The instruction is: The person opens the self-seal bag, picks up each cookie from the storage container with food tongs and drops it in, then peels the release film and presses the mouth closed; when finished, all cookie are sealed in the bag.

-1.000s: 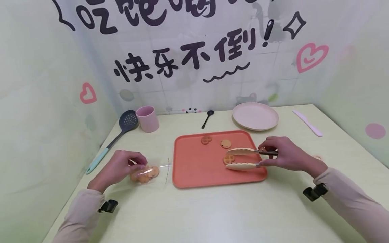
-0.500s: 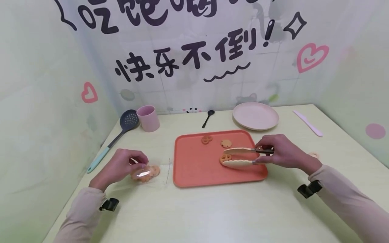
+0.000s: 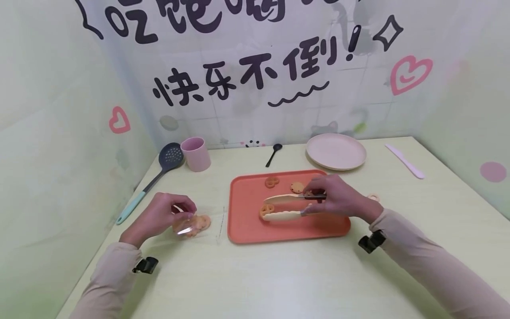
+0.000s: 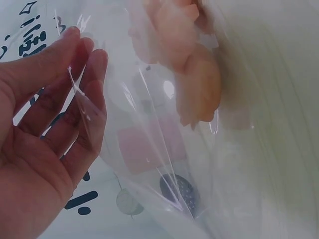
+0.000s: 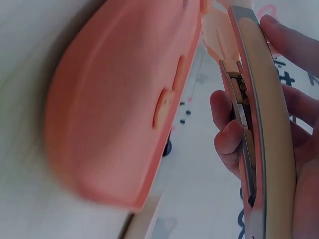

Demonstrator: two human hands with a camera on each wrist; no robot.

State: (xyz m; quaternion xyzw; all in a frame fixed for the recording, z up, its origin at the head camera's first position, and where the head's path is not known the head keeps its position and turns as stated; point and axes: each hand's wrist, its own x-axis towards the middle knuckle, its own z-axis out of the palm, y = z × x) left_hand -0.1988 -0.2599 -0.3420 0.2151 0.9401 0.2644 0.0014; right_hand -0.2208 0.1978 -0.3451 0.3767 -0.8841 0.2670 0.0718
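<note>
My left hand (image 3: 159, 217) pinches the edge of a clear plastic bag (image 4: 149, 107) on the left of the table. Several light-brown cookies (image 4: 199, 84) show inside the bag. My right hand (image 3: 336, 197) grips a pair of tongs (image 3: 283, 215) with cream scalloped tips, over the orange-red tray (image 3: 247, 235). Between the tong tips is a pretzel-shaped cookie (image 3: 266, 211). On the tray's far part lie another pretzel-shaped cookie (image 3: 272, 181) and a round dotted cookie (image 3: 296, 187), the latter close behind the right fingers.
Along the back stand a pink cup (image 3: 196, 154), a small black spoon (image 3: 274, 155) and a pink plate (image 3: 336, 152). A slotted spatula (image 3: 153, 179) lies at left, a pink knife (image 3: 405, 161) at right. A small pinkish ring (image 3: 373, 197) shows beyond the right wrist.
My right hand has carried the tongs leftward across the tray, and the pretzel-shaped cookie between their tips has moved left with them. The left hand stays at the bag.
</note>
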